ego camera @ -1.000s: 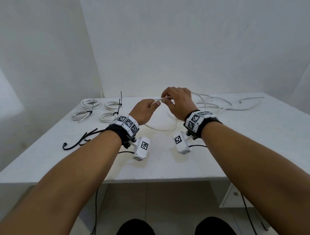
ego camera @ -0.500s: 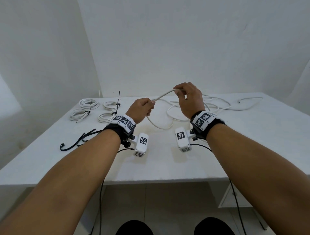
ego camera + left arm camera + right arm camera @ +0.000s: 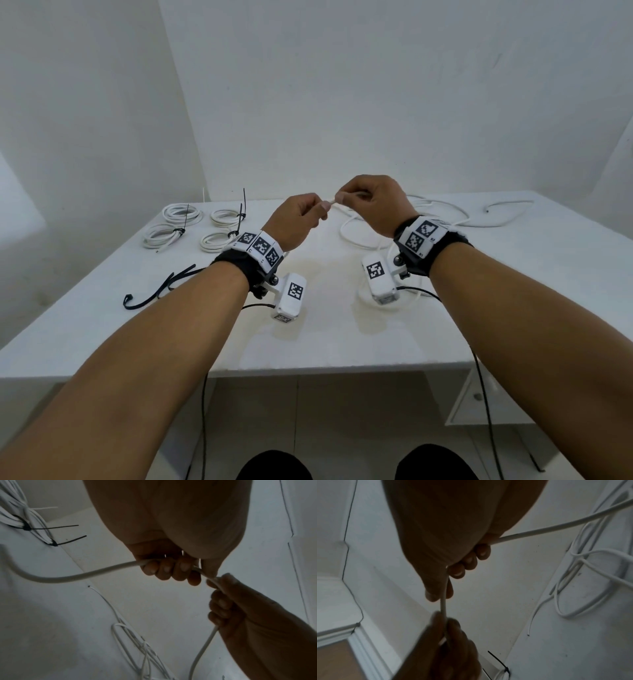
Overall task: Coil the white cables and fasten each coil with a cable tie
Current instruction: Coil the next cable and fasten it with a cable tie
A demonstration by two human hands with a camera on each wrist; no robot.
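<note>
A white cable [image 3: 331,205] runs between my two hands above the middle of the white table [image 3: 308,346]. My left hand [image 3: 320,209] grips it with curled fingers [image 3: 164,568], and a length hangs off to the left [image 3: 68,577]. My right hand [image 3: 342,198] pinches the same cable [image 3: 443,605] close to the left hand, with the rest trailing away [image 3: 556,527]. The slack lies in loose loops [image 3: 352,240] on the table behind my right wrist. Several tied coils [image 3: 181,214] lie at the far left.
Loose black cable ties [image 3: 161,291] lie on the table left of my left forearm. Another loose white cable [image 3: 507,212] curves along the far right. Walls stand close behind and to the left. A white cabinet [image 3: 479,401] sits under the table's right side.
Half a second ago my right hand was raised to the right with a span of cable stretched between the hands. It has come back left and now sits close to the left hand.
</note>
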